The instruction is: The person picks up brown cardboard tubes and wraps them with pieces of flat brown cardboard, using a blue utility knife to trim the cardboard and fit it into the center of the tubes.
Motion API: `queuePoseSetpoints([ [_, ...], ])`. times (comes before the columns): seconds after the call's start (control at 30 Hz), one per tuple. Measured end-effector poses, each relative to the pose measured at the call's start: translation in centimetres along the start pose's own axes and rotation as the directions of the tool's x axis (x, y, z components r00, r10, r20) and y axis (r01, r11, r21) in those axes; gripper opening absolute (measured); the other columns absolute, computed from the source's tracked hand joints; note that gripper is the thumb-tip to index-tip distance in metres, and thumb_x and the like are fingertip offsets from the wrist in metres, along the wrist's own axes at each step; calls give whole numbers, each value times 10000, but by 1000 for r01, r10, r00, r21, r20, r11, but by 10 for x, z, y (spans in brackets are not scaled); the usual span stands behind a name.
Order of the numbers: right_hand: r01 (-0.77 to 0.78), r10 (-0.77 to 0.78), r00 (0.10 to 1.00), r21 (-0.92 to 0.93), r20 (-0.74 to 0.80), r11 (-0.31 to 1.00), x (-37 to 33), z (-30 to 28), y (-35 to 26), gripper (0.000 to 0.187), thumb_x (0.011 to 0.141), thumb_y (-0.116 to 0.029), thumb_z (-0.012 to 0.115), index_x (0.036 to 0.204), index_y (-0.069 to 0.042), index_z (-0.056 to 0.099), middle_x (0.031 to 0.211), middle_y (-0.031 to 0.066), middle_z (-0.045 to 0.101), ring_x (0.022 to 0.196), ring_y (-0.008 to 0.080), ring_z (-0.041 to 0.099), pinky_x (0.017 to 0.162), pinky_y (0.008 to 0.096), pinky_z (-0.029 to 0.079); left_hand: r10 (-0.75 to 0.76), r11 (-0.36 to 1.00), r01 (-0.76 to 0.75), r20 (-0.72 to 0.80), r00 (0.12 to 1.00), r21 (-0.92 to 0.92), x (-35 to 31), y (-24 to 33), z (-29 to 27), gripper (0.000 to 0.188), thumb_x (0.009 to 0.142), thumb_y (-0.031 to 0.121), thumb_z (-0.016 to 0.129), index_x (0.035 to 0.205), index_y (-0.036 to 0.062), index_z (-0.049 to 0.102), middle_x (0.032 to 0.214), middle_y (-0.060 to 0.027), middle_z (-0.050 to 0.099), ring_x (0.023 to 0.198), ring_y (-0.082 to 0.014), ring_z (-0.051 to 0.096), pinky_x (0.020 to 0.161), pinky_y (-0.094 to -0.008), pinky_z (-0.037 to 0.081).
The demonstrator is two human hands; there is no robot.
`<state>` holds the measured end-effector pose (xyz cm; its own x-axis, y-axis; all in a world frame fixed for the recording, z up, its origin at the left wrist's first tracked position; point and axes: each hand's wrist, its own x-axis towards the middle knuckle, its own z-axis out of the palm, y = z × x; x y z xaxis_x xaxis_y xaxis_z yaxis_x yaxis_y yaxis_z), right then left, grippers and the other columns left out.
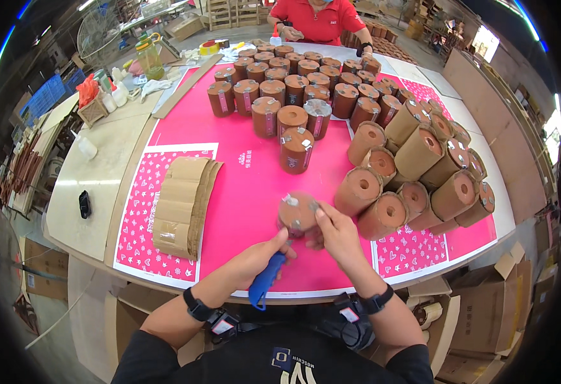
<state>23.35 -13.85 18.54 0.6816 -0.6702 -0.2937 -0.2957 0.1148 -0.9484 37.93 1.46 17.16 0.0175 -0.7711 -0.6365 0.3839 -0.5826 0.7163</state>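
A brown clay-coloured cylinder [298, 211] with bits of silvery tape on its top is between my hands, above the pink sheet. My left hand [266, 253] is closed on a blue-handled tool [266, 281], its thumb against the cylinder's near left side. The tool's working end is hidden. On the cylinder's right side, my right hand [336, 235] grips with thumb and fingers. Just beyond stands a similar taped cylinder [298, 151]. Several cardboard-wrapped cylinders [383, 216] lie stacked to the right, their round ends with central holes facing me.
Flattened corrugated cardboard [181, 208] lies at left on the pink printed sheet [242, 211]. Rows of upright brown cylinders [296, 82] fill the table's far part. A co-worker in a red shirt [316, 24] stands at the far side. Cardboard boxes [485, 313] stand below at right.
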Motion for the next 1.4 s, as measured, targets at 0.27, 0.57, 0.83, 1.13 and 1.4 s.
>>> queuePoseSetpoints([
  [0.27,75,-69,994,67,-79,995,32,21,9,486,1076,-272,516,1502,-55,426,888,128,719,779,198,735,678,314,589,247,968,-251,-143,958,-11,-28,-16,-10,346,1052,197,576,1369,70,525,1082,-90,612,811,-133,627,767,-296,559],
  [0.57,201,-222,922,96,318,975,-69,9,27,721,979,-236,706,1553,-46,314,1152,166,662,1060,195,633,913,357,522,794,597,-798,-198,574,80,-13,-3,57,697,1017,2,567,1594,62,182,1350,-190,610,1231,-212,614,1061,-369,475],
  [0.83,158,-154,982,31,-108,987,-139,-91,46,276,862,-15,756,1072,-20,578,994,72,695,949,119,639,841,288,514,884,438,-255,-362,295,862,68,12,-2,1037,761,314,908,1525,-19,291,1298,-188,619,1231,-288,611,1020,-403,504],
  [1.13,183,-68,878,202,-474,962,-174,-130,82,213,849,71,635,1032,-12,564,932,61,621,855,163,633,796,305,528,788,572,-346,-382,482,744,151,60,-39,1186,659,446,941,1534,12,268,1437,-255,475,1310,-393,529,1054,-469,479],
  [1.4,96,-24,866,120,-499,988,-181,-136,95,159,856,59,641,994,-2,589,906,89,668,830,166,652,780,304,521,746,621,-375,-372,552,688,194,119,-46,1404,674,402,952,1609,0,-15,1501,-218,490,1392,-313,496,1148,-373,420],
])
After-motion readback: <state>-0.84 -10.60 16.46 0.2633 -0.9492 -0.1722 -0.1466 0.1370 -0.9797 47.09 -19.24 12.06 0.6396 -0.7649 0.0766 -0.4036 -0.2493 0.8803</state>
